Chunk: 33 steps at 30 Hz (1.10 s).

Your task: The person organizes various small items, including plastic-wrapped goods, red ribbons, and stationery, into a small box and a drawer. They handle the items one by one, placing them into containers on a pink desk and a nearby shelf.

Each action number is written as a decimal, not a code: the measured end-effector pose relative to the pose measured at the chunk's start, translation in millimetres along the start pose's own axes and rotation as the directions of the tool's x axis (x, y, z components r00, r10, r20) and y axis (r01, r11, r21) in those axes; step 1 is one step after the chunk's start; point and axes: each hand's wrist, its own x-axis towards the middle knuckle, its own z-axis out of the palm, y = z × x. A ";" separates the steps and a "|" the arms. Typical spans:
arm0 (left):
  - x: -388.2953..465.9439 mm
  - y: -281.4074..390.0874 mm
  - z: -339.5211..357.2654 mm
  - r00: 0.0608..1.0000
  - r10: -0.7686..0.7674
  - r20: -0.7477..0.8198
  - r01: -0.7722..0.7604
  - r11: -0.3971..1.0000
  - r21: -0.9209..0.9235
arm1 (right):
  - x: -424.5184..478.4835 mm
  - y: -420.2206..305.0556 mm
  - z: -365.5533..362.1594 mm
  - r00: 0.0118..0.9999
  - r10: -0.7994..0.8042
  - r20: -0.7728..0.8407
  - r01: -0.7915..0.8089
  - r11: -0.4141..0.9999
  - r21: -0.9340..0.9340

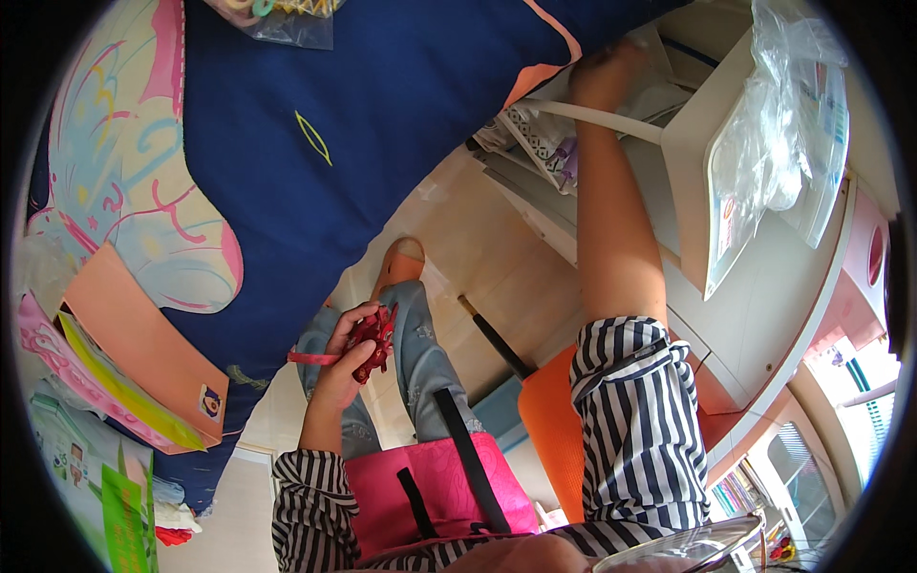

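My left hand [335, 381] is closed around a bunch of small dark-red patterned items [375, 347], perhaps fabric, above my knees. From the bunch, a red strap [314, 357] sticks out to the left past my wrist. My right arm reaches far forward over the white desk. There my right hand [615, 70] is blurred among clear plastic and a white shelf frame [587, 117], and its fingers are too unclear to read. Close to the right forearm, purple items [566, 159] sit in a compartment with a black-and-white pattern.
A bed with a dark blue cover [286, 200] lies ahead and left, bearing an orange-pink box [150, 344] and a bag of small items [286, 18]. Clear plastic bags [777, 136] hang over a white panel. An orange chair [551, 422] stands beside a pink bag [408, 480].
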 end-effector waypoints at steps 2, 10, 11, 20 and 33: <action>0.6 0.7 0.5 1.000 -0.016 -0.002 0.016 0.999 -0.031 | -11.3 -4.1 -19.8 0.950 0.312 0.015 -0.311 0.940 0.139; 1.6 5.0 3.0 0.999 -0.044 0.014 0.045 0.995 -0.084 | -101.6 -49.4 -86.0 0.588 0.740 0.326 -0.726 0.306 0.616; 0.7 4.2 1.8 0.999 -0.044 0.015 0.046 0.996 -0.081 | -104.0 -53.8 -88.4 0.571 0.719 0.397 -0.759 0.279 0.588; -7.6 7.1 -2.4 1.000 -0.017 0.025 0.017 1.000 0.001 | -88.4 -39.5 -86.4 0.854 0.507 0.113 -0.519 0.842 0.146; -10.7 4.7 -9.1 0.999 -0.018 0.046 0.019 1.000 -0.015 | -66.7 -41.6 -79.1 0.918 0.347 0.190 -0.352 0.936 -0.009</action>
